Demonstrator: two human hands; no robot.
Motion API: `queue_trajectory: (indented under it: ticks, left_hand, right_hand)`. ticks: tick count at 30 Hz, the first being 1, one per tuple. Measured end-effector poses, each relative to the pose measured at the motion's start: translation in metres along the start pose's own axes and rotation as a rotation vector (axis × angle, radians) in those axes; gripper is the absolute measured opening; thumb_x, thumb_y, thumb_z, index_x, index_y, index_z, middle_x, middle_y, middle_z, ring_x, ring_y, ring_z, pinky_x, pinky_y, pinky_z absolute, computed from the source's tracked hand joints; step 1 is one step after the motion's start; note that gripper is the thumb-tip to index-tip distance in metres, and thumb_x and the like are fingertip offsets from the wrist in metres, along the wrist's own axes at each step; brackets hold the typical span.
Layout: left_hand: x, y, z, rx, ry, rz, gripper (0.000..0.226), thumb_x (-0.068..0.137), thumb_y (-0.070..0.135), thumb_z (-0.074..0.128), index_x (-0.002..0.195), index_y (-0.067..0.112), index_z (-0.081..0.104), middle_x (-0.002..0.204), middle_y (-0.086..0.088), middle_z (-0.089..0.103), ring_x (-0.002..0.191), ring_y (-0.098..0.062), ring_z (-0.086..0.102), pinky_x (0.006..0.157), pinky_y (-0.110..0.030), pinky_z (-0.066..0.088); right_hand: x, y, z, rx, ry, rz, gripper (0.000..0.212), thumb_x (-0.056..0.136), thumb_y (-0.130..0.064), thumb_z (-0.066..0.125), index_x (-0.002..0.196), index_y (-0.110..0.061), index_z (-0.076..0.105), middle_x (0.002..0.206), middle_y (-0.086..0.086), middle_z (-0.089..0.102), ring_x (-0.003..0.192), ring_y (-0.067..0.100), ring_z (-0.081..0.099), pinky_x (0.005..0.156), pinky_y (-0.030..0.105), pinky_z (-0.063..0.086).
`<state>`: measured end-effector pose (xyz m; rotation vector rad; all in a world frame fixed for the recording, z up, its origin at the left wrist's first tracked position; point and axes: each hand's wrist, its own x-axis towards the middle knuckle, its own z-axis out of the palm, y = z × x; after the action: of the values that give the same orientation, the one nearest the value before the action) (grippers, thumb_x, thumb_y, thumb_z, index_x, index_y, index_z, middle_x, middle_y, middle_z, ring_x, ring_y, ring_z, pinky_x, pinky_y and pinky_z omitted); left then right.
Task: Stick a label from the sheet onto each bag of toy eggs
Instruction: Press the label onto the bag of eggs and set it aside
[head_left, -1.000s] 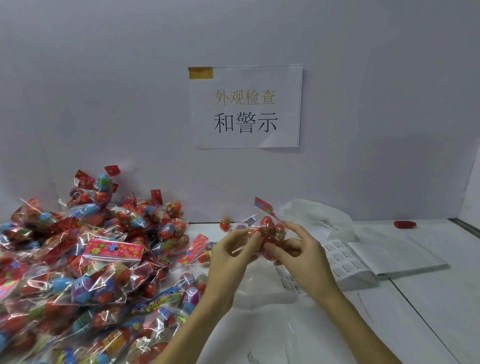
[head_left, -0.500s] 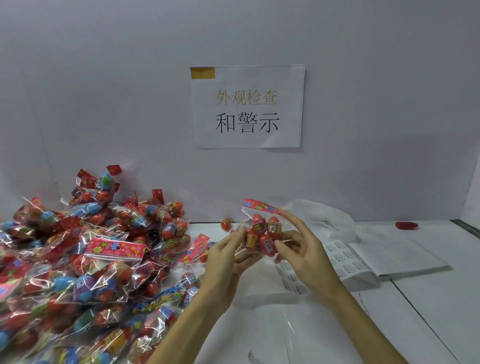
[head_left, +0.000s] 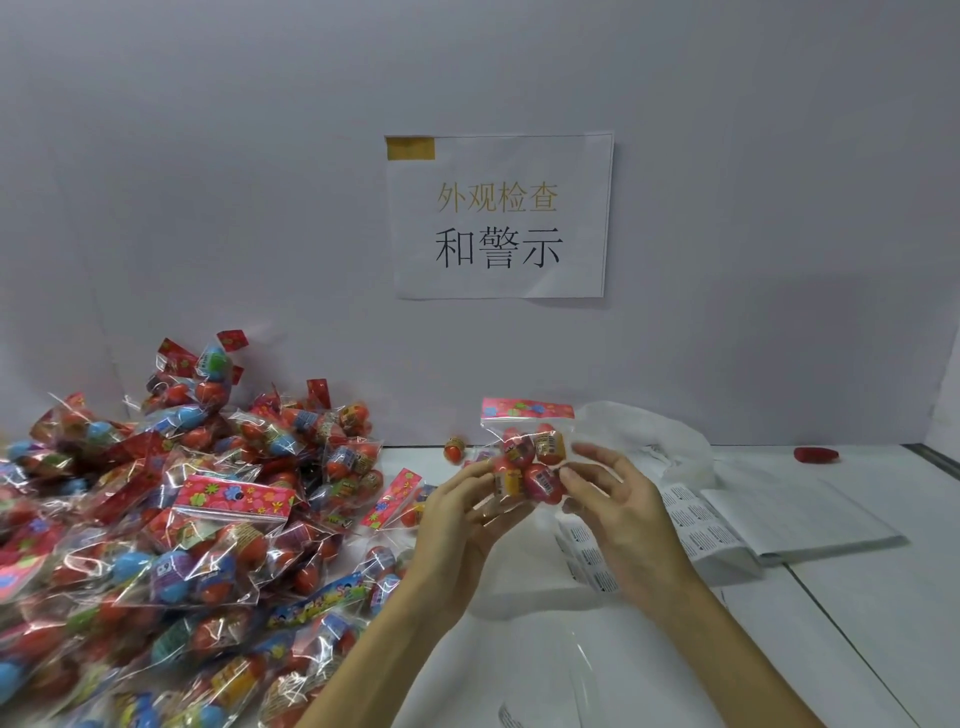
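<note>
A clear bag of toy eggs (head_left: 527, 457) with a pink flowered header stands upright in the air over the white table (head_left: 857, 623). My left hand (head_left: 462, 525) holds it from the left and below, fingers curled against the eggs. From the right, my right hand (head_left: 613, 504) pinches the bag's side with thumb and fingers. Sheets of small printed labels (head_left: 696, 514) lie on the table just right of my hands, partly hidden behind my right hand.
A big heap of egg bags (head_left: 171, 530) fills the table's left side up to the wall. One loose egg (head_left: 455, 448) lies by the wall. White crumpled plastic (head_left: 639, 431) lies behind the label sheets. A small red object (head_left: 815, 454) lies far right.
The bag was turned from tilted to upright and lifted slightly, its header now level and facing me. Both hands shifted their hold around the eggs.
</note>
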<state>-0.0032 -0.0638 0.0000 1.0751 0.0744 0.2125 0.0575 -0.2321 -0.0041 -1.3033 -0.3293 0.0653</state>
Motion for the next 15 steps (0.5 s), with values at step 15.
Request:
queue_trajectory:
  ticks: [15]
  left_hand:
    - [0.003,0.006,-0.018,0.409,0.328,0.409,0.073,0.089,0.019,0.081,0.143,0.035,0.035,0.099,0.023,0.076,0.089,-0.008,0.078,0.076,-0.017,0.06]
  right_hand:
    - [0.008,0.004,-0.03,-0.739,-0.249,0.0,0.038,0.095,-0.021,0.074,0.127,-0.039,0.063,0.12,-0.018,0.069,0.111,0.0,0.065,0.094,0.02,0.052]
